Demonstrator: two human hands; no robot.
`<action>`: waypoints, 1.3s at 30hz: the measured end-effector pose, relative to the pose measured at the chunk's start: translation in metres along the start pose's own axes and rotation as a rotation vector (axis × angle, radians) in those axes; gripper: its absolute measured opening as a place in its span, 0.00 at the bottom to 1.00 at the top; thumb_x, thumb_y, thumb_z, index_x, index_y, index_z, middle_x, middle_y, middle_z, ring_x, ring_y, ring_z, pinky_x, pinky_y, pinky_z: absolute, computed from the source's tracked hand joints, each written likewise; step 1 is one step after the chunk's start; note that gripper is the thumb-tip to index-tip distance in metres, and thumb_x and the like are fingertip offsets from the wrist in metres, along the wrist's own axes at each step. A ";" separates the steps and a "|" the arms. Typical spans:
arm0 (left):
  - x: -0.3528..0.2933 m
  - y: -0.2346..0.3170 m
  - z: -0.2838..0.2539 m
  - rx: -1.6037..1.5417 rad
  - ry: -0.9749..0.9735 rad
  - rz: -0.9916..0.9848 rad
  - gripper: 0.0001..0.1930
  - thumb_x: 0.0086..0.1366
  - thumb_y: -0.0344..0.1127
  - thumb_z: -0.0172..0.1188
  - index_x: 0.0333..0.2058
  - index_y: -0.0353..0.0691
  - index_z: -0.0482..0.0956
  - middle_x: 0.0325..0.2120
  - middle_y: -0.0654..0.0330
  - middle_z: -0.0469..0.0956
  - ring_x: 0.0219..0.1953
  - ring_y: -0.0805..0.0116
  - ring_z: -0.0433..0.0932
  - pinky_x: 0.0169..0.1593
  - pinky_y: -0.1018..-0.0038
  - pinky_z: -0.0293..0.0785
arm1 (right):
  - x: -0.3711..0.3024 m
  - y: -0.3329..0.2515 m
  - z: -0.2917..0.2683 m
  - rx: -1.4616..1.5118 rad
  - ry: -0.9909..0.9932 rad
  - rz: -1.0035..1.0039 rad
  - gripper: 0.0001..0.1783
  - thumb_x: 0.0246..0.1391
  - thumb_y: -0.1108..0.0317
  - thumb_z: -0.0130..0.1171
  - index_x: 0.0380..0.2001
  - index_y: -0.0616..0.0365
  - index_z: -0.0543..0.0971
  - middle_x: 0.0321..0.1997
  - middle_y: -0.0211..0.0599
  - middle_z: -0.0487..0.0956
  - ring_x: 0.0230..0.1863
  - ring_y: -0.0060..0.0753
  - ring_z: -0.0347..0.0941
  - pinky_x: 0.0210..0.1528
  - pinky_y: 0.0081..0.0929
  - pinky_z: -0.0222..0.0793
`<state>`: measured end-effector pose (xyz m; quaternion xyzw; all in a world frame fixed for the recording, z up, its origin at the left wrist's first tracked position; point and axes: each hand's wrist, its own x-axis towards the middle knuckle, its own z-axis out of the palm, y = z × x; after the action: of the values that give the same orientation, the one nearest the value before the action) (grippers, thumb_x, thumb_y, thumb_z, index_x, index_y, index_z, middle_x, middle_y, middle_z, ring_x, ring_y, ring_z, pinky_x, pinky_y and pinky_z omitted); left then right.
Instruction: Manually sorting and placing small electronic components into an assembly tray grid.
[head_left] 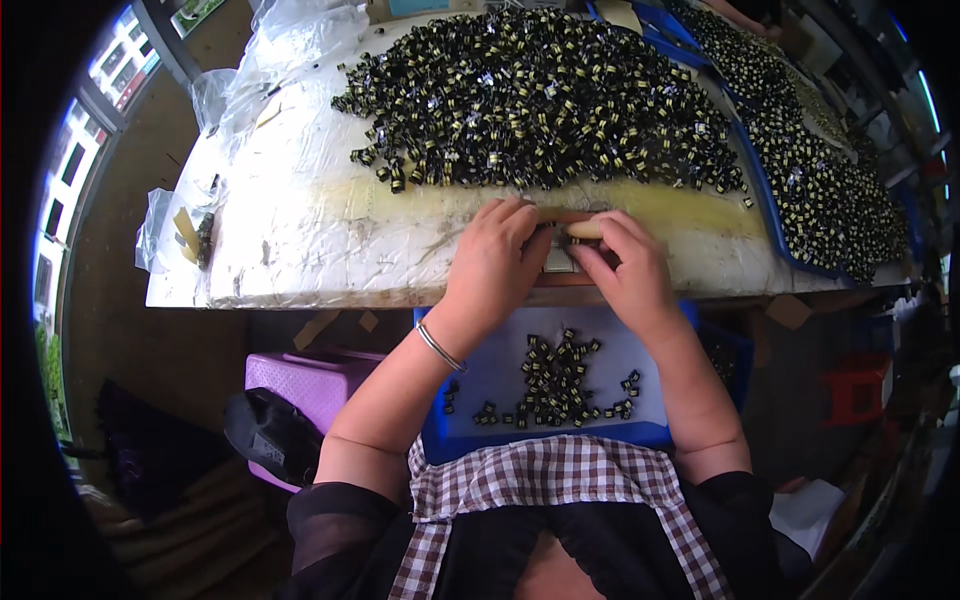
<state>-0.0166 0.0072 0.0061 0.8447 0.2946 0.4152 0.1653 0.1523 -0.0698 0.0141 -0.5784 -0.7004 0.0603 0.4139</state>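
My left hand (496, 256) is closed at the front edge of the table, its fingers curled and its thumb against a small metal fixture (559, 260). What it holds is hidden. From the other side my right hand (634, 272) pinches at the fixture, with a tan cover on one finger. A small dark piece (568, 240) shows between its fingertips, too small to make out fully. Beyond both hands lies a large pile of small black-and-yellow components (545, 100).
Below the table edge, a blue tray (432, 440) holds loose components (562, 385). Another blue tray (768, 215), heaped with similar parts, stands at the right. Clear plastic bags (300, 45) lie at the back left. A purple stool (300, 372) stands lower left.
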 end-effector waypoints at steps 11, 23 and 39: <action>0.001 0.001 0.001 -0.001 0.012 0.024 0.08 0.57 0.29 0.61 0.36 0.38 0.79 0.28 0.56 0.76 0.33 0.54 0.74 0.39 0.63 0.71 | 0.006 -0.002 -0.003 0.078 -0.008 0.040 0.08 0.47 0.75 0.64 0.33 0.60 0.78 0.34 0.39 0.77 0.35 0.44 0.74 0.38 0.35 0.70; 0.001 0.000 0.002 -0.010 0.030 0.036 0.08 0.56 0.29 0.61 0.37 0.39 0.80 0.29 0.57 0.78 0.34 0.55 0.75 0.40 0.64 0.72 | 0.019 -0.007 -0.018 0.075 -0.197 0.112 0.08 0.49 0.76 0.63 0.35 0.64 0.79 0.31 0.36 0.74 0.27 0.27 0.70 0.31 0.24 0.67; -0.005 0.000 0.001 -0.005 0.019 0.005 0.07 0.58 0.30 0.60 0.36 0.39 0.78 0.28 0.56 0.74 0.35 0.54 0.73 0.41 0.62 0.71 | 0.018 0.005 -0.019 0.204 0.080 0.097 0.07 0.51 0.76 0.63 0.34 0.60 0.80 0.27 0.34 0.77 0.28 0.30 0.73 0.35 0.24 0.69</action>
<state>-0.0177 0.0037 0.0026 0.8409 0.2931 0.4244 0.1638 0.1687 -0.0604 0.0324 -0.5682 -0.6448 0.1279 0.4950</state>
